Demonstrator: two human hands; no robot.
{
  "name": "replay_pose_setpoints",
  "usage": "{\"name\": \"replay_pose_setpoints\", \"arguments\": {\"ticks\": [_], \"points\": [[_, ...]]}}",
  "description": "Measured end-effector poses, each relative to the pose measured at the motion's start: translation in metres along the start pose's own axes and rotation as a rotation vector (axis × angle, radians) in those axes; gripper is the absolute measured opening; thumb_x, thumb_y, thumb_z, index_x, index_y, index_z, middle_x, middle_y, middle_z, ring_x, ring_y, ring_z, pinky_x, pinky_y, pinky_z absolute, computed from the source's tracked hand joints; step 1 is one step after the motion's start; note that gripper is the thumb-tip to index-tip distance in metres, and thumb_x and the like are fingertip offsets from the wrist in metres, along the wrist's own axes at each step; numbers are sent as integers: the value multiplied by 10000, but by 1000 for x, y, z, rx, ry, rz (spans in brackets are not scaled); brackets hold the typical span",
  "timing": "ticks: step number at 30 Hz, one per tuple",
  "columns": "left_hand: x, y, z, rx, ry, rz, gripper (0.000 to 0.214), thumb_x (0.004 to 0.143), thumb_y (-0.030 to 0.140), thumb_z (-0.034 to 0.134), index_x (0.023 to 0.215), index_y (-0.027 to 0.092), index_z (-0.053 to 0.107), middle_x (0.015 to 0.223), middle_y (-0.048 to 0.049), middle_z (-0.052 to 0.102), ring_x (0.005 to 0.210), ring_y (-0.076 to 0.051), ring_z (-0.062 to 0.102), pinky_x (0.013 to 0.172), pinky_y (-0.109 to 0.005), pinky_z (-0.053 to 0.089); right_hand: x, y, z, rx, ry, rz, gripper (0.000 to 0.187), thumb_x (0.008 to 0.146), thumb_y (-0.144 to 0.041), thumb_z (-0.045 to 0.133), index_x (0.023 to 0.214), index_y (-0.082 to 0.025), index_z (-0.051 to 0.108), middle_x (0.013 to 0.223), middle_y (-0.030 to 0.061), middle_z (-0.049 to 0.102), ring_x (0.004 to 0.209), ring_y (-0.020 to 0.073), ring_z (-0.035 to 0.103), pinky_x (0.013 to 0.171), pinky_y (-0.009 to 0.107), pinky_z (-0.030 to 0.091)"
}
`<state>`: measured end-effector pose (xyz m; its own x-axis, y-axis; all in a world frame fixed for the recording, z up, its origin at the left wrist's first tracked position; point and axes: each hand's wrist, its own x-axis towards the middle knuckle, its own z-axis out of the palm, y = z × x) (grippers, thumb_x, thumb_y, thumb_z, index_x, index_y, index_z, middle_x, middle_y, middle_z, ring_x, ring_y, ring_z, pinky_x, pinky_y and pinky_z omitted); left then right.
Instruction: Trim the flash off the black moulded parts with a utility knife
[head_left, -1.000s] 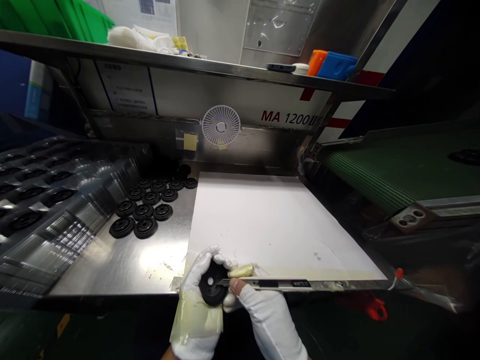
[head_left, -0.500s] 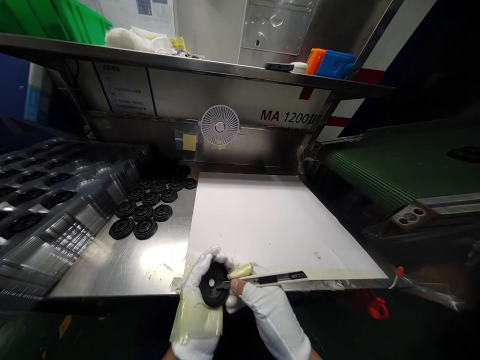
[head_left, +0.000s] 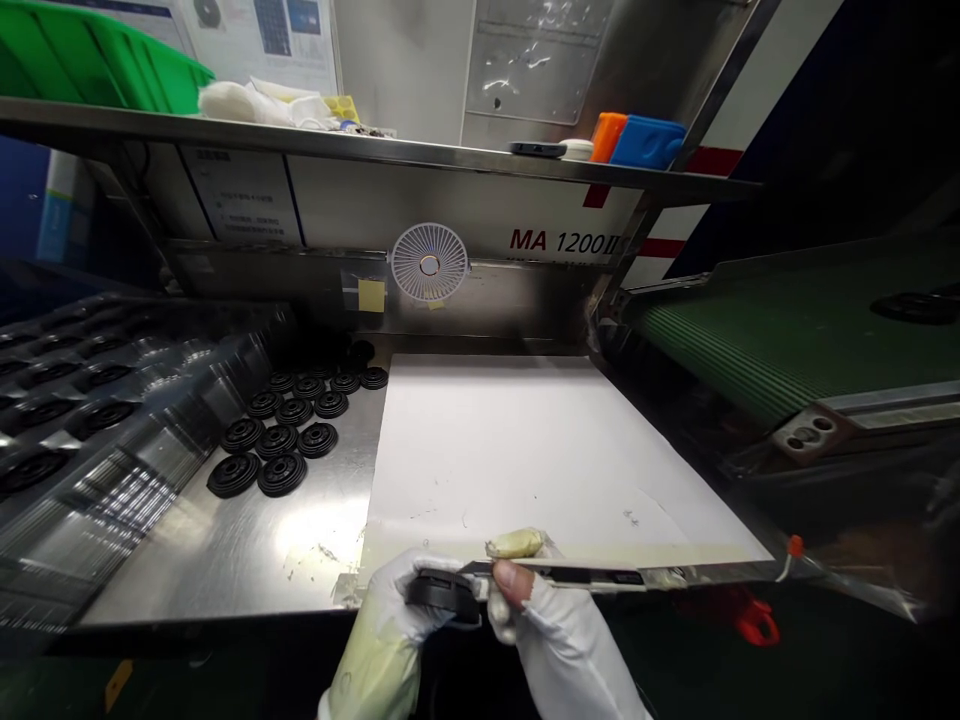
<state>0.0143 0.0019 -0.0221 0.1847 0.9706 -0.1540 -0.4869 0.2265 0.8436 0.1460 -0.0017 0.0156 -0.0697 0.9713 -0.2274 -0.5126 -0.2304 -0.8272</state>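
Note:
My left hand [head_left: 394, 610], in a white glove with yellowish tape round it, is closed on a round black plastic part [head_left: 444, 594]. The part is turned nearly edge-on to me. My right hand [head_left: 551, 625], gloved in white with the thumb tip bare and a finger wrapped in tape, grips a utility knife [head_left: 592, 577]. The blade end points left and is at the upper right edge of the part; whether it touches cannot be seen. Both hands are at the front edge of the bench, before the white sheet [head_left: 517, 440].
Several black round parts [head_left: 277, 440] stand in rows on the metal bench at left, beside stacked clear trays [head_left: 135, 440]. A small fan [head_left: 429, 262] is at the back under a shelf [head_left: 420, 153]. A green conveyor [head_left: 750, 350] runs at right.
The black part has tipped from facing me to nearly edge-on in my left hand. The knife has moved slightly right, its blade from the part's face to its rim. The view has shifted slightly.

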Motion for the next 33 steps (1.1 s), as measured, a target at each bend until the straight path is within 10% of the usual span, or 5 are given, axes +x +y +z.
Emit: {"name": "replay_pose_setpoints", "arguments": {"ticks": [6, 13, 25, 33], "points": [[-3, -1, 8, -52, 79, 7, 80, 693, 207, 723, 770, 200, 702, 661, -40, 647, 709, -215, 614, 700, -315, 471, -1, 9, 0, -132, 75, -35, 391, 596, -483, 800, 712, -166, 602, 429, -29, 553, 368, 76, 447, 359, 177, 310], [-3, -2, 15, -97, 55, -12, 54, 711, 224, 709, 753, 191, 697, 614, -37, 631, 654, -203, 604, 645, -304, 455, 1, 7, -9, -293, -26, 11, 359, 675, -477, 745, 502, -183, 633, 437, 37, 608, 368, 152, 538, 417, 296, 483], [-8, 4, 22, -112, 15, -44, 51, 726, 222, 686, 683, 194, 680, 494, -35, 577, 592, -212, 599, 599, -307, 446, 1, 3, -7, -169, -89, 18, 381, 587, -462, 816, 689, -159, 610, 417, -5, 626, 259, 96, 472, 273, 173, 333], [-6, 1, 18, -103, 49, -17, 36, 710, 220, 688, 694, 188, 679, 524, -34, 573, 596, -212, 599, 591, -310, 461, -1, 3, -7, -200, -75, 69, 287, 663, -459, 752, 682, -185, 667, 459, 18, 631, 324, 146, 504, 398, 296, 458]]}}
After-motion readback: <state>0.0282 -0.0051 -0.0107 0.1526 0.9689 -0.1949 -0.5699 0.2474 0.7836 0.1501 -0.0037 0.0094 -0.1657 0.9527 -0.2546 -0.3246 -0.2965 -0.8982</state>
